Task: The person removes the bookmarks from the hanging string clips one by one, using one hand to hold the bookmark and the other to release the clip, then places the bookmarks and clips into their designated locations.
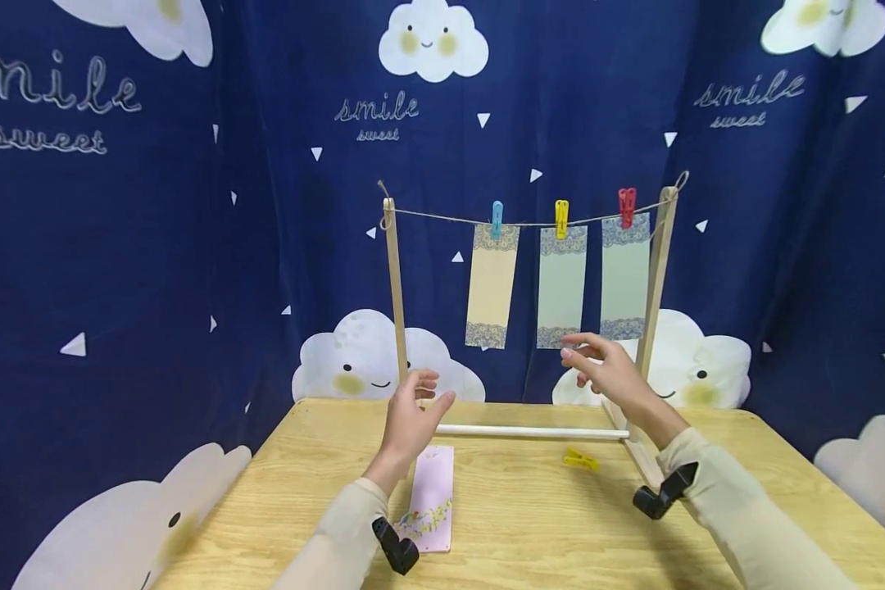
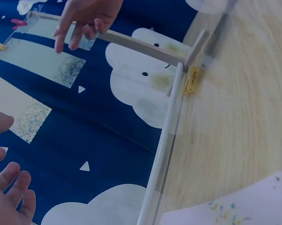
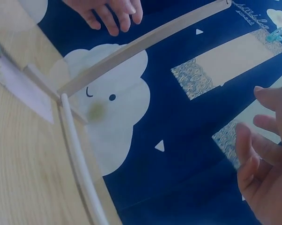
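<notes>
Three paper cards hang by clothespins from a string: a cream card under a blue clothespin, a pale green card under a yellow clothespin, and another pale green card under a red clothespin. My right hand is raised with fingers loosely bent and nothing in them; its fingertips overlap the middle card's lower edge in the head view. Lower and to the left, my left hand hovers near the frame's left post, thumb and fingers apart, holding nothing.
A wooden frame with a left post, a right post and a white crossbar stands on the table. Below my left hand lies a pink flowered card. Another yellow clothespin lies near the crossbar's right end.
</notes>
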A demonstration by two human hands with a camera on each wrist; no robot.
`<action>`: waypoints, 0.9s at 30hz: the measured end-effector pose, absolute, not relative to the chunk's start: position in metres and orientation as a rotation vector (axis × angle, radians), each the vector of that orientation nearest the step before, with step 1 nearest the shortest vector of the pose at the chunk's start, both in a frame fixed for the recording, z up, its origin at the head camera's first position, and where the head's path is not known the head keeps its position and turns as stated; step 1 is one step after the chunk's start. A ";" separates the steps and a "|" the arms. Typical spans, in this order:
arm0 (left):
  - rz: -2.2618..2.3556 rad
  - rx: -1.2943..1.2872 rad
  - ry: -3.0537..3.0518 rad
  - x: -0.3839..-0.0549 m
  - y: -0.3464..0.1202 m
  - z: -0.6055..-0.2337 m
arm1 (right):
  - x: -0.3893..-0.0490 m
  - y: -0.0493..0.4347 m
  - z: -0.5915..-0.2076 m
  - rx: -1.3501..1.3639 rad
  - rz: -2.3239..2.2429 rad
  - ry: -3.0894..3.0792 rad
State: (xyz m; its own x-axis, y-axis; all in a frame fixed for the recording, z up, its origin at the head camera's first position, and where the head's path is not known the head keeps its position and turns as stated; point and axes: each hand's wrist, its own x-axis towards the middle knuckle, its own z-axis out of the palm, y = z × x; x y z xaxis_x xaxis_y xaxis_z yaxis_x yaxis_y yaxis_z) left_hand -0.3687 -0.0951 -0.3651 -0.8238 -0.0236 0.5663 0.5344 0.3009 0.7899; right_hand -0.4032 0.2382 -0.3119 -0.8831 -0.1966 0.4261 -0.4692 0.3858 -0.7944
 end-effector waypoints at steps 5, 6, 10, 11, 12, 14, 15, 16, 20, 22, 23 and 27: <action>-1.596 -0.467 -2.073 -0.376 -0.091 -0.357 | -0.406 0.235 -0.300 0.572 1.521 -2.363; -1.606 -0.470 -2.069 -0.377 -0.089 -0.355 | -0.407 0.234 -0.298 0.570 1.521 -2.363; -1.634 -0.482 -2.055 -0.381 -0.085 -0.347 | -0.410 0.231 -0.290 0.570 1.526 -2.358; -1.644 -0.484 -2.054 -0.382 -0.084 -0.346 | -0.411 0.230 -0.287 0.568 1.530 -2.356; -1.652 -0.487 -2.055 -0.383 -0.082 -0.344 | -0.411 0.229 -0.285 0.566 1.530 -2.354; -1.668 -0.498 -2.053 -0.385 -0.080 -0.342 | -0.411 0.227 -0.281 0.559 1.536 -2.348; -1.677 -0.501 -2.049 -0.386 -0.079 -0.341 | -0.412 0.227 -0.279 0.553 1.540 -2.344; -1.689 -0.498 -2.050 -0.388 -0.078 -0.340 | -0.412 0.228 -0.278 0.550 1.547 -2.339; -1.712 -0.489 -2.045 -0.391 -0.076 -0.337 | -0.415 0.227 -0.271 0.545 1.585 -2.308; -1.725 -0.476 -2.041 -0.393 -0.076 -0.336 | -0.417 0.226 -0.268 0.544 1.595 -2.297; -1.731 -0.475 -2.035 -0.394 -0.075 -0.335 | -0.418 0.226 -0.266 0.543 1.595 -2.293; -1.754 -0.455 -2.038 -0.398 -0.074 -0.334 | -0.420 0.223 -0.260 0.534 1.586 -2.281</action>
